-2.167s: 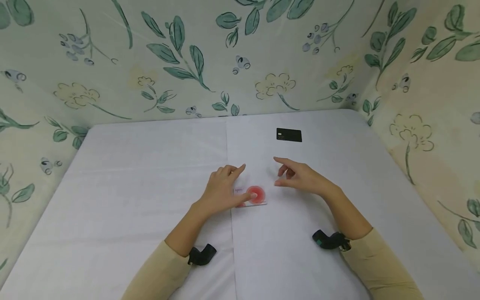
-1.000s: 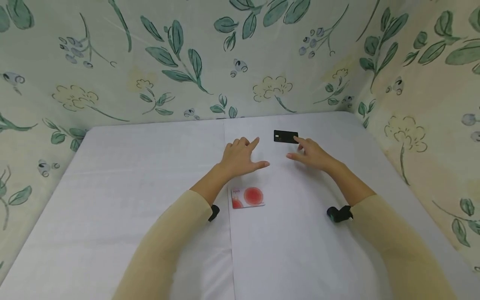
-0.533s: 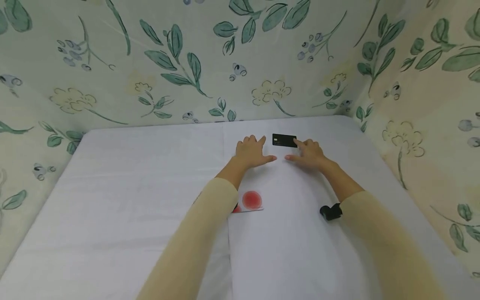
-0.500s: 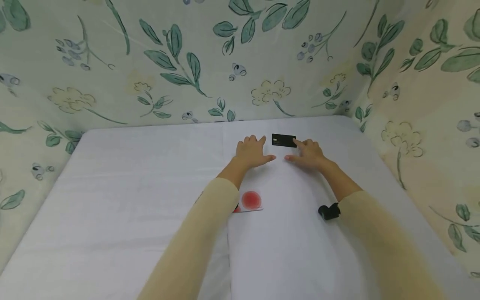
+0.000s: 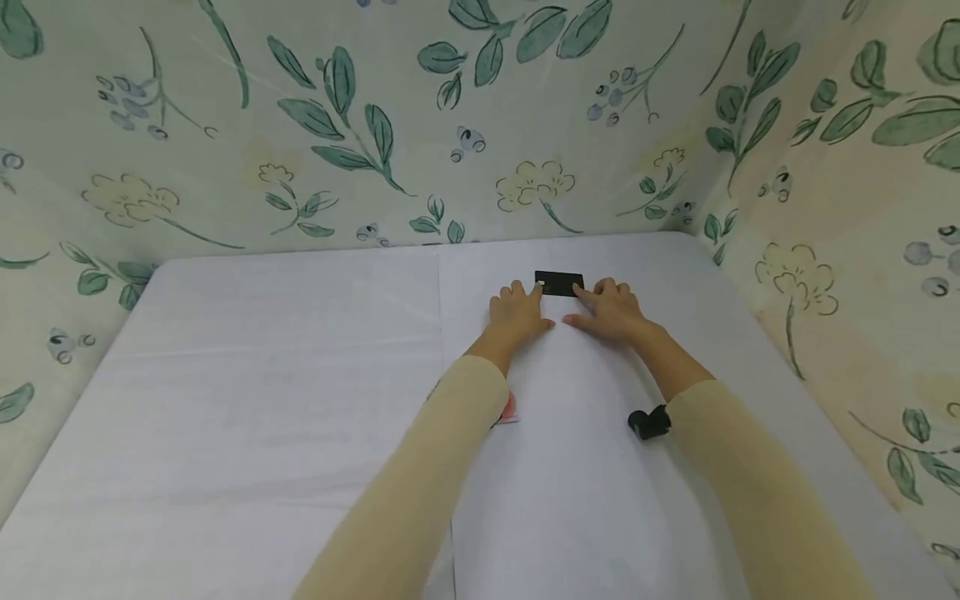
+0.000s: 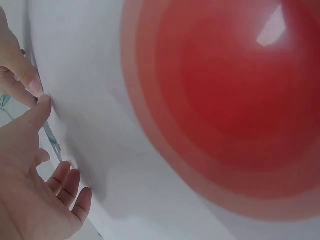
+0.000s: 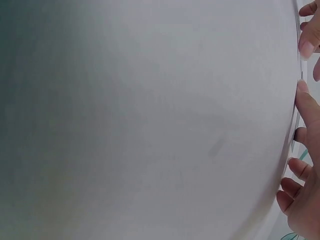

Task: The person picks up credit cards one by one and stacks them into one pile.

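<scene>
In the head view a black bank card [image 5: 559,285] lies flat near the far side of the white-covered table. The index fingertip of my left hand [image 5: 516,318] touches its left end by the chip. My right hand [image 5: 611,313] has its index fingertip at the right end. Both thumbs are spread toward each other, nearer than the card. A white card with red circles [image 5: 511,408] lies closer to me, mostly covered by my left sleeve; its red circle [image 6: 240,100] fills much of the left wrist view. The right wrist view shows both hands only at its right edge.
White cloth [image 5: 262,400] covers the table, with a fold line running down its middle. Leaf-patterned fabric [image 5: 330,125] rises behind and at both sides. A black wrist camera [image 5: 648,422] sits below my right forearm.
My left hand has left the red-and-white card and moved forward and right to the black card's left end. My right hand has reached forward to its right end.
</scene>
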Demonstrator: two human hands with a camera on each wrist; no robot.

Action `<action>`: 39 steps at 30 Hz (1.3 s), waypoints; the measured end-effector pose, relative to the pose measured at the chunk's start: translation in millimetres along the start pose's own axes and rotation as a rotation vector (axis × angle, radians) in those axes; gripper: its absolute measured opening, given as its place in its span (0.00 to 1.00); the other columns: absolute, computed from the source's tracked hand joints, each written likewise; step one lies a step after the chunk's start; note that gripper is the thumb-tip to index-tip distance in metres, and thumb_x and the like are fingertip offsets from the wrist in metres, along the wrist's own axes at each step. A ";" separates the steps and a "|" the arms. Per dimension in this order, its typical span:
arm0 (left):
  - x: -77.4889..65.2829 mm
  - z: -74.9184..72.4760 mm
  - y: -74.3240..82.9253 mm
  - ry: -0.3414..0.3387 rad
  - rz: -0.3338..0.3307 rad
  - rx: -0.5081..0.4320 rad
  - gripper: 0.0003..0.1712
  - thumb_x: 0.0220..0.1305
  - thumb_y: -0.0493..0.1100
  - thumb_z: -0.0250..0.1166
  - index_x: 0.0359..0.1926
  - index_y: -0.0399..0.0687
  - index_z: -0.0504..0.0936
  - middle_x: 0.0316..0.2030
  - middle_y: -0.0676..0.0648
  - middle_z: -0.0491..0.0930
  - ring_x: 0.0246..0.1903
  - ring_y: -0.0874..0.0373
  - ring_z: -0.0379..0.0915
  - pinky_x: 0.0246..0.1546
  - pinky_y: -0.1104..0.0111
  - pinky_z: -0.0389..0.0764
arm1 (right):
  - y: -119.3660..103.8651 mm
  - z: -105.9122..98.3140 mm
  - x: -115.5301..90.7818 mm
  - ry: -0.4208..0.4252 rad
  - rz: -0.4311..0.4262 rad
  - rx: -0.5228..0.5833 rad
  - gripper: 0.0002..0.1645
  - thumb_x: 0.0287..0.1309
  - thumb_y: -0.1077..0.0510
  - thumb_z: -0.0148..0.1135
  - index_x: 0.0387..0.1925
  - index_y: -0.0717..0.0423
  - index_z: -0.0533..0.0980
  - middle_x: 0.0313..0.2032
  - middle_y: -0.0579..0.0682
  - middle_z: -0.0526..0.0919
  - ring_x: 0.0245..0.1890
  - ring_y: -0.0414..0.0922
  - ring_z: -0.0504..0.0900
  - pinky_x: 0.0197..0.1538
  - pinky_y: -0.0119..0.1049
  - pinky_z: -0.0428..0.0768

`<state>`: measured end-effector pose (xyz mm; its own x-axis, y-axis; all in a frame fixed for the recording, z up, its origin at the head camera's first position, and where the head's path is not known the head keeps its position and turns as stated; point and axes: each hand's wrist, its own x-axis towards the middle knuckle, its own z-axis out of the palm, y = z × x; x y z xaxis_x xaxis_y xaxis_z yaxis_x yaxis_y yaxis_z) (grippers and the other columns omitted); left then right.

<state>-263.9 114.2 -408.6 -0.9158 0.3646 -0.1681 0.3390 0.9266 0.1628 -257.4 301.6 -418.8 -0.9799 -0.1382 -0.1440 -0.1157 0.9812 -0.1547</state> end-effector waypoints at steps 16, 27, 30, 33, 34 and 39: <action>-9.4 -4.6 0.7 -0.057 -0.002 0.124 0.45 0.61 0.72 0.48 0.73 0.58 0.54 0.64 0.44 0.57 0.59 0.50 0.58 0.58 0.59 0.64 | -10.5 -5.6 -8.3 -0.006 -0.032 -0.040 0.43 0.59 0.34 0.55 0.69 0.51 0.60 0.56 0.66 0.64 0.52 0.62 0.64 0.55 0.57 0.64; -24.3 -8.8 -11.0 -0.064 0.031 0.179 0.40 0.63 0.70 0.50 0.71 0.59 0.59 0.65 0.45 0.57 0.61 0.51 0.57 0.58 0.59 0.66 | -13.9 -7.4 -6.0 0.016 -0.096 0.110 0.41 0.55 0.38 0.62 0.65 0.55 0.66 0.56 0.66 0.67 0.54 0.62 0.68 0.55 0.56 0.68; -26.7 -10.1 -14.4 -0.064 0.059 0.187 0.39 0.64 0.68 0.50 0.70 0.57 0.61 0.65 0.46 0.57 0.61 0.53 0.58 0.58 0.61 0.67 | -12.8 -7.4 -3.1 0.004 -0.056 0.156 0.48 0.55 0.38 0.62 0.70 0.56 0.58 0.57 0.67 0.64 0.55 0.63 0.68 0.56 0.57 0.68; -28.7 -11.5 -18.0 -0.052 0.082 0.201 0.37 0.64 0.67 0.50 0.70 0.57 0.62 0.62 0.47 0.60 0.59 0.54 0.61 0.55 0.63 0.69 | -12.4 -6.7 0.0 -0.012 -0.011 0.189 0.50 0.55 0.38 0.62 0.71 0.56 0.54 0.59 0.67 0.62 0.56 0.63 0.67 0.56 0.57 0.68; -30.2 -12.6 -19.3 -0.051 0.087 0.207 0.37 0.65 0.67 0.50 0.69 0.58 0.63 0.61 0.47 0.61 0.58 0.55 0.61 0.54 0.64 0.70 | -12.6 -6.6 0.9 -0.017 -0.005 0.196 0.49 0.55 0.38 0.62 0.71 0.56 0.56 0.59 0.67 0.62 0.56 0.63 0.67 0.55 0.57 0.68; -30.8 -10.1 -26.7 -0.025 0.123 0.190 0.32 0.66 0.65 0.51 0.67 0.59 0.67 0.57 0.47 0.63 0.54 0.54 0.64 0.52 0.63 0.71 | -12.3 -6.0 3.6 -0.024 -0.009 0.223 0.43 0.57 0.39 0.62 0.67 0.55 0.63 0.58 0.66 0.62 0.54 0.62 0.67 0.54 0.56 0.68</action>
<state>-247.0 77.3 -397.9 -0.8603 0.4760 -0.1825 0.4844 0.8748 -0.0020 -260.5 289.9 -411.5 -0.9746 -0.1526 -0.1639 -0.0831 0.9261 -0.3680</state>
